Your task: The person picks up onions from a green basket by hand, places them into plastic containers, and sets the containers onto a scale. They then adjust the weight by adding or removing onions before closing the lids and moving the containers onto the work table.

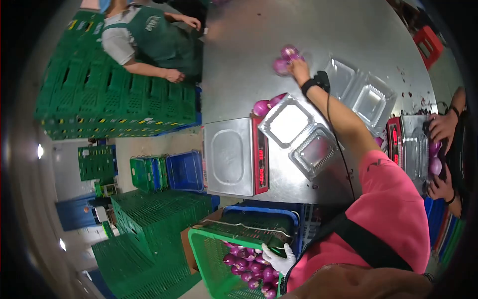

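My right hand (298,70), bare with a black band at the wrist, is closed on red onions (282,66) lying together on the steel table (239,65). My left hand (279,259), in a white glove, is at the rim of a green crate (199,254), thumb and fingers on either side of it. More red onions (251,269) fill part of that crate. Nearer me on the table lie an open clear plastic clamshell box (313,154) and another clamshell box (371,99). Further red onions (261,108) sit beside the first box.
A scale (229,157) with a red display stands at the table edge. At right, a co-worker's hands (440,129) hold onions by a second scale (395,142). Another person in a green apron (154,40) stands across by stacked green crates (114,94). A blue crate (184,172) is on the floor.
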Demonstrator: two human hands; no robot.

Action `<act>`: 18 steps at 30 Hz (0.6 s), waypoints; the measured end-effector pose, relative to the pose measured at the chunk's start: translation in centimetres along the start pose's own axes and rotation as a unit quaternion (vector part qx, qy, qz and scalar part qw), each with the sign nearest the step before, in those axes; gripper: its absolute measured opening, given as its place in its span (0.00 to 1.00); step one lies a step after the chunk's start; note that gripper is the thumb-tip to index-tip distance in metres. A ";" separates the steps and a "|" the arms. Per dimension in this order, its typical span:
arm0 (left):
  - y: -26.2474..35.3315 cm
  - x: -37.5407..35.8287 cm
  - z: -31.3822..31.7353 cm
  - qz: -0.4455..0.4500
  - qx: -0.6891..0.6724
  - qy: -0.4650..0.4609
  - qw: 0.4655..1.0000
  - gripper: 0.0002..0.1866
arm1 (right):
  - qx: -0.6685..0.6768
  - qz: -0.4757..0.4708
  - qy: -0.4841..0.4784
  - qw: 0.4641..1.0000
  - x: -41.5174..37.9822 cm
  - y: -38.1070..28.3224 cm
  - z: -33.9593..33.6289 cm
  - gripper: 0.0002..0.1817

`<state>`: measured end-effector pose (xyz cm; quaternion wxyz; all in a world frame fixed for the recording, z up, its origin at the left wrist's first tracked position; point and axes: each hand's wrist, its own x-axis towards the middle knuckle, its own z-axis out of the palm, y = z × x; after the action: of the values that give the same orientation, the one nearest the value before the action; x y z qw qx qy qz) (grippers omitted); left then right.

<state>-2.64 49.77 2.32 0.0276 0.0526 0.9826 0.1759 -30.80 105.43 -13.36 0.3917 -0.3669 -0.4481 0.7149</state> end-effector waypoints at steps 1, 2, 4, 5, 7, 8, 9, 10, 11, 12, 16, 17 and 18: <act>0.4 0.2 -0.1 -0.032 0.010 -0.018 0.999 0.47 | -0.043 -0.081 -0.005 0.996 -0.3 -0.9 1.0 0.09; 1.3 0.4 -0.3 -0.065 0.018 -0.034 0.997 0.47 | -0.088 -0.161 -0.013 0.983 -0.8 -1.8 2.4 0.12; 1.7 0.6 -0.2 -0.094 0.034 -0.045 0.994 0.47 | -0.202 -0.240 0.086 0.946 -1.9 -1.8 4.2 0.17; 1.2 0.4 -0.1 -0.091 0.042 -0.043 0.994 0.47 | -0.294 -0.218 0.102 0.925 -2.6 -1.3 4.0 0.21; 1.3 0.4 -0.1 -0.090 0.032 -0.045 0.994 0.47 | -0.296 -0.178 0.009 0.938 -4.8 -0.2 1.9 0.20; 1.6 0.5 -0.2 -0.090 0.042 -0.046 0.994 0.47 | -0.189 -0.138 -0.097 0.967 -7.5 -1.9 0.3 0.18; 1.7 0.5 -0.2 -0.091 0.052 -0.045 0.993 0.47 | -0.181 -0.117 -0.174 0.961 -11.0 -4.2 -1.8 0.16; 1.8 0.4 -0.3 -0.094 0.061 -0.044 0.993 0.47 | -0.190 -0.139 -0.217 0.947 -14.3 -7.2 -3.7 0.16; 2.0 0.3 -0.5 -0.107 0.010 -0.041 0.993 0.46 | -0.191 -0.134 -0.215 0.948 -17.6 -10.3 -5.8 0.15; 1.7 0.2 -0.5 -0.092 0.003 -0.040 0.995 0.46 | -0.251 -0.285 -0.175 0.908 -19.1 -11.2 -8.9 0.15; 3.3 0.1 -2.0 -0.120 0.009 -0.075 0.990 0.47 | -0.681 -0.152 -0.098 0.710 -24.7 -16.8 -19.5 0.09; 2.8 0.0 -1.9 -0.095 -0.016 -0.069 0.993 0.47 | -0.724 -0.232 -0.117 0.639 -25.4 -15.1 -22.9 0.08; 2.2 -0.2 -1.8 -0.072 -0.041 -0.061 0.995 0.47 | -0.757 -0.309 -0.134 0.560 -25.8 -13.1 -25.2 0.06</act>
<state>-2.36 51.18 4.82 0.1017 -0.0086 0.9724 0.2097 5.23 95.23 -5.06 0.1021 -0.2678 -0.9580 -0.0107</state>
